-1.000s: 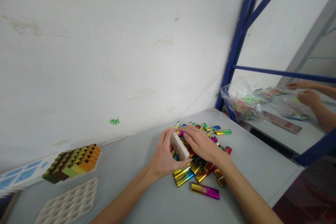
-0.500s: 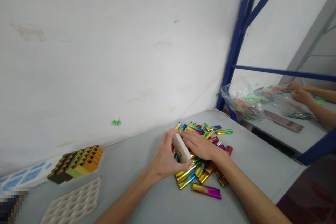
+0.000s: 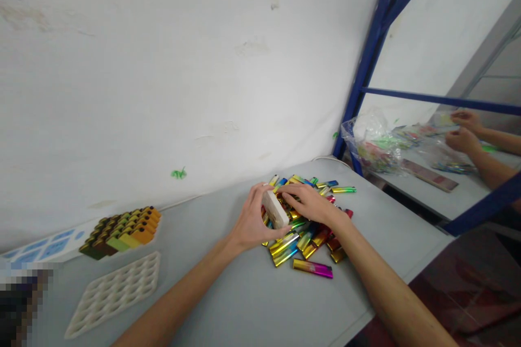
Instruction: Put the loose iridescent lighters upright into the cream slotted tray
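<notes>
- A pale, off-white block (image 3: 275, 209), slab-like with rounded corners, is held tilted above the near left part of a heap of cases on a grey table (image 3: 228, 303).
- The block is gripped by the left hand (image 3: 250, 222), its thumb at the near end and its fingers at the far end.
- The heaped cases (image 3: 285, 246) are slim, lighter-shaped and mirror-shiny, coloured gold, blue, green and red; a gold-to-magenta case (image 3: 312, 268) is set apart at the near side.
- The right hand (image 3: 309, 200) is bent over the heap, just beyond the block; whether anything is gripped by it cannot be told.
- The block's far face is hidden, and the heap's middle is covered by the hands.
- Both forearms are cut off by the bottom edge; the lower left corner is blurred into squares.
</notes>
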{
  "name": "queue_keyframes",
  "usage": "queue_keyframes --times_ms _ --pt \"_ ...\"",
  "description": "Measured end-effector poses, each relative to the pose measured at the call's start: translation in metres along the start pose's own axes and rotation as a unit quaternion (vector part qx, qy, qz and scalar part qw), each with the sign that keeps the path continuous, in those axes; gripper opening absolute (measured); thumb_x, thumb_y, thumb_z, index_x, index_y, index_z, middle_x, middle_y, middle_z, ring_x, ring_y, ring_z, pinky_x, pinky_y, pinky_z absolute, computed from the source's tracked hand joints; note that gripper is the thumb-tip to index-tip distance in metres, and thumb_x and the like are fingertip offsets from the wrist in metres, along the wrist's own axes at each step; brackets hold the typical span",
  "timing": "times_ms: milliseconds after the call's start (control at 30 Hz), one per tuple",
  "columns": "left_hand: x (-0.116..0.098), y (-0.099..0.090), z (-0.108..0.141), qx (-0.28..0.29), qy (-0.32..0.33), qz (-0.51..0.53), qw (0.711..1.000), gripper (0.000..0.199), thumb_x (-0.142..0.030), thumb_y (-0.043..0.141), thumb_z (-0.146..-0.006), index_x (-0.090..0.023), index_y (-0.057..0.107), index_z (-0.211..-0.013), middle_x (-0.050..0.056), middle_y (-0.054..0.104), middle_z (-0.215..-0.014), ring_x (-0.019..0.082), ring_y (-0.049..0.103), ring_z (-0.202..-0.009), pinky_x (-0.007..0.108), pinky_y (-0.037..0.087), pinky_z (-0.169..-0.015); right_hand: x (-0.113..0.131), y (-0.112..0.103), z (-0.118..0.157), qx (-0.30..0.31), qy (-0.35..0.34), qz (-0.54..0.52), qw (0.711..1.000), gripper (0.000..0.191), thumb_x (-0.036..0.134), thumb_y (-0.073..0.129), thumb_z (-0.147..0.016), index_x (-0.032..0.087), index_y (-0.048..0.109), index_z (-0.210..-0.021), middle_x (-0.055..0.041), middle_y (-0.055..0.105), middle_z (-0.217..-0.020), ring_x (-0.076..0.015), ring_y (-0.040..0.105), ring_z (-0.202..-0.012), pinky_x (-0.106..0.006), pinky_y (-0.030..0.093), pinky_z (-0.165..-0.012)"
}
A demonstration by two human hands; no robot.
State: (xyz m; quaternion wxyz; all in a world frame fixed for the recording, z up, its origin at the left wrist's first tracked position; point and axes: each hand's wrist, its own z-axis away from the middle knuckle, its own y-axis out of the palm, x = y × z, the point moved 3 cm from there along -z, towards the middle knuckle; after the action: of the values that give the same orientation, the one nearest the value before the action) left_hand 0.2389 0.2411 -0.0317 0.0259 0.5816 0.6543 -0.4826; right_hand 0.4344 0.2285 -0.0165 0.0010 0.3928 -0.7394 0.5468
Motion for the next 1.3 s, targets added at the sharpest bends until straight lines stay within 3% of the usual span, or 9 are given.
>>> queue_keyframes --times_ms 167,533,933,1300 --pt "-0.002 0.0 -0.002 0.001 -0.007 -0.011 1.0 0.088 -0.038 0.094 -0.067 -0.024 0.047 -0.14 0.012 0.053 -0.143 0.035 0.053 -0.14 0.051 0.044 -0.121 0.007 -0.001 0.0 -0.02 0.013 -0.004 1.0 0.037 0.029 0.04 -0.113 0.021 0.074 -0.121 -0.0104 0.078 -0.121 -0.0266 0.07 -0.111 -0.043 0.051 -0.102" --pt "-0.008 0.0 -0.002 -0.002 0.001 -0.017 1.0 0.081 -0.038 0.091 -0.069 -0.023 0.049 -0.136 0.011 0.056 -0.137 0.033 0.055 -0.134 0.051 0.046 -0.118 0.01 0.028 -0.004 0.014 -0.03 0.02 0.999 0.038 0.024 0.039 -0.111 0.015 0.075 -0.121 -0.0162 0.074 -0.128 -0.0283 0.066 -0.122 -0.043 0.048 -0.108" --pt "-0.002 -0.006 0.001 -0.003 0.005 -0.006 1.0 0.079 -0.037 0.092 -0.07 -0.022 0.05 -0.136 0.011 0.055 -0.138 0.032 0.054 -0.134 0.049 0.045 -0.119 0.003 0.028 -0.003 -0.005 -0.015 -0.003 1.0 0.033 0.031 0.042 -0.113 0.019 0.072 -0.109 -0.0111 0.076 -0.112 -0.0247 0.068 -0.102 -0.039 0.05 -0.098" --pt "-0.004 -0.008 0.004 0.003 0.007 -0.028 1.0 0.082 -0.038 0.092 -0.07 -0.023 0.052 -0.14 0.011 0.055 -0.139 0.034 0.053 -0.137 0.05 0.044 -0.12 -0.01 0.034 -0.007 -0.006 0.012 0.026 1.0 0.037 0.033 0.04 -0.114 0.016 0.069 -0.101 -0.0119 0.076 -0.103 -0.0235 0.067 -0.094 -0.035 0.048 -0.089"
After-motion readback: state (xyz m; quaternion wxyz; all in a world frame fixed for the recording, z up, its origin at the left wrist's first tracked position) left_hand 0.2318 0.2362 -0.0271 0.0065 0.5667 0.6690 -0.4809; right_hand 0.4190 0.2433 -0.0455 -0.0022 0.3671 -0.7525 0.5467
